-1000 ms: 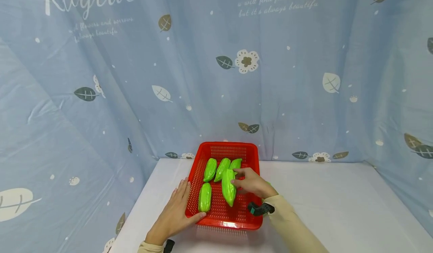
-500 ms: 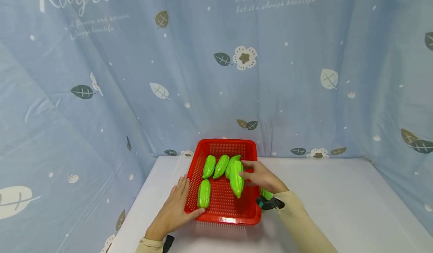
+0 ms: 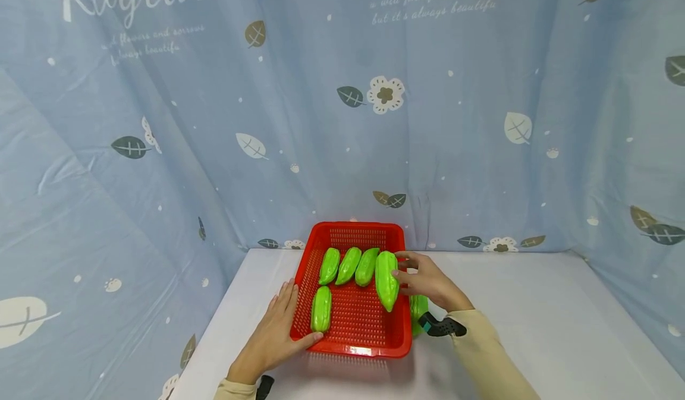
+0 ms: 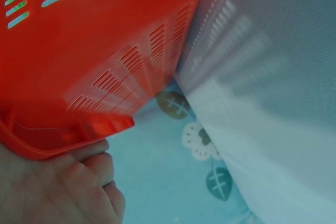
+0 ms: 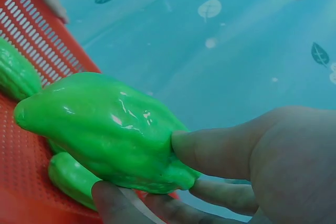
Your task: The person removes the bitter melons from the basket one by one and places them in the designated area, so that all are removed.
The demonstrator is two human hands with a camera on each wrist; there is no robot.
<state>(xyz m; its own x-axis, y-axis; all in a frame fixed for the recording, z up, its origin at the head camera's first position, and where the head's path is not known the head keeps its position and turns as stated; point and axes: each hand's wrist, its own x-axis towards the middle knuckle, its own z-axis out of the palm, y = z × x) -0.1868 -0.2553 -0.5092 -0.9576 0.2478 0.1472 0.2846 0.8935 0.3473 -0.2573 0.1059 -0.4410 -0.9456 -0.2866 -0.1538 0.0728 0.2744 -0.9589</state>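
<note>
My right hand (image 3: 430, 282) pinches a glossy green bitter melon (image 5: 105, 129) between thumb and fingers. In the head view it shows over the right side of the red plastic basket (image 3: 355, 350), narrow end toward me. Inside lie several like it: three side by side toward the back, among them a bitter melon (image 3: 366, 267) nearest the held one, and a single bitter melon (image 3: 321, 309) at the front left. My left hand (image 3: 273, 328) rests along the basket's left rim, fingers straight, thumb at the front corner.
Another green bitter melon (image 3: 418, 312) sits outside the basket on its right, partly hidden by my right hand and wristband. A white table (image 3: 535, 323) bears the basket. Behind and to the left hangs a blue leaf-print curtain (image 3: 299, 120).
My right hand has moved right with its bitter melon, from over the basket's middle to near its right rim. More of the back-row melons and the outside one shows. My left hand stays put.
</note>
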